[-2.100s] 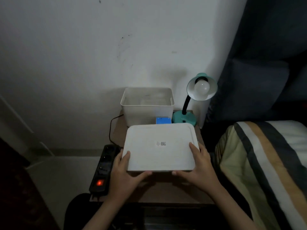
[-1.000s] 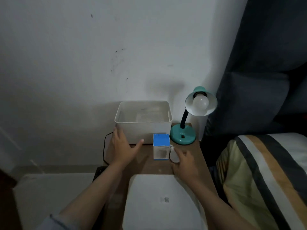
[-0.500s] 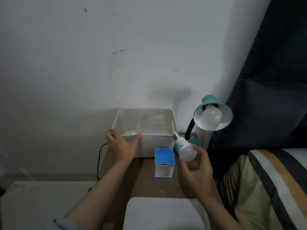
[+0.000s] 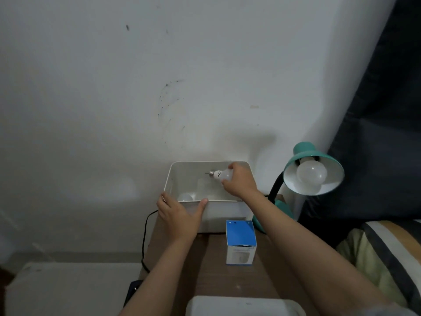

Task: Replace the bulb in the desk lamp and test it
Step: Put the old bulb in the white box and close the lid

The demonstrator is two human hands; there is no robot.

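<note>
A teal desk lamp (image 4: 305, 153) stands at the right of the small wooden table (image 4: 205, 270), unlit, with a white bulb (image 4: 311, 173) in its shade. My right hand (image 4: 240, 181) holds a second white bulb (image 4: 219, 174) over the open white plastic bin (image 4: 227, 213), screw base pointing left. My left hand (image 4: 180, 213) grips the bin's front left rim. Another white bulb (image 4: 185, 197) lies inside the bin at the front left. A blue and white bulb box (image 4: 240, 241) stands upright in front of the bin.
The bin's white lid (image 4: 241, 305) lies at the table's near edge. A black cord (image 4: 144, 238) runs down the table's left side to a dark power strip (image 4: 133, 290). A striped bed cover (image 4: 387, 254) is at the right, a dark curtain (image 4: 387, 110) behind the lamp.
My right hand picked a bulb up beside the box and carried it up and left over the bin. My left hand stayed on the bin's rim. The lid was set down earlier.
</note>
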